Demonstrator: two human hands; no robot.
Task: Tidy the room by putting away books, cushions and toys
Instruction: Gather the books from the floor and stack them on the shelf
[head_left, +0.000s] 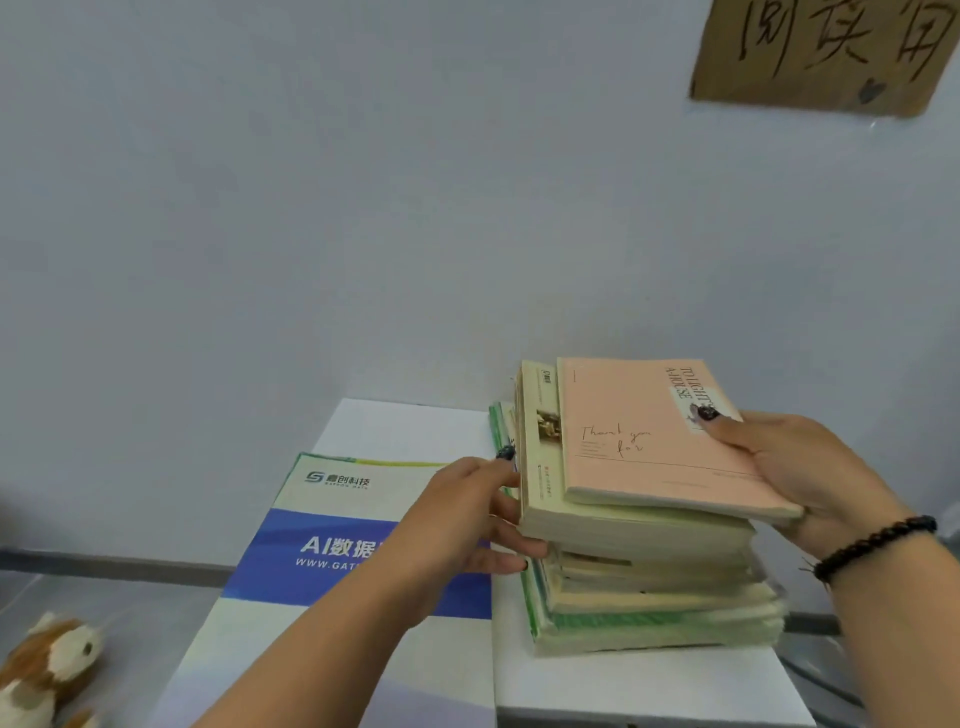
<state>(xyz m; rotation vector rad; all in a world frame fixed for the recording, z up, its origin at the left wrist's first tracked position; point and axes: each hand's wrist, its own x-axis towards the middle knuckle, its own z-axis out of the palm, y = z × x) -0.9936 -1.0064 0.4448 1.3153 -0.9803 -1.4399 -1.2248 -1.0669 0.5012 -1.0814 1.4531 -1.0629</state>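
A stack of several books (644, 587) stands on a white table (623, 680) against the wall. A pink book (649, 431) lies on top, over a cream book (540, 452) and green-edged ones below. My right hand (800, 473) grips the pink book's right edge, thumb on the cover, fingers under it. My left hand (467, 525) touches the left side of the stack with fairly straight fingers. A brown and white plush toy (47, 670) lies on the floor at the lower left.
A white and blue printed banner (332, 551) covers the table's left part. A brown cardboard sign (826, 52) with handwriting hangs on the wall at the upper right. A black cable (821, 675) runs down right of the table.
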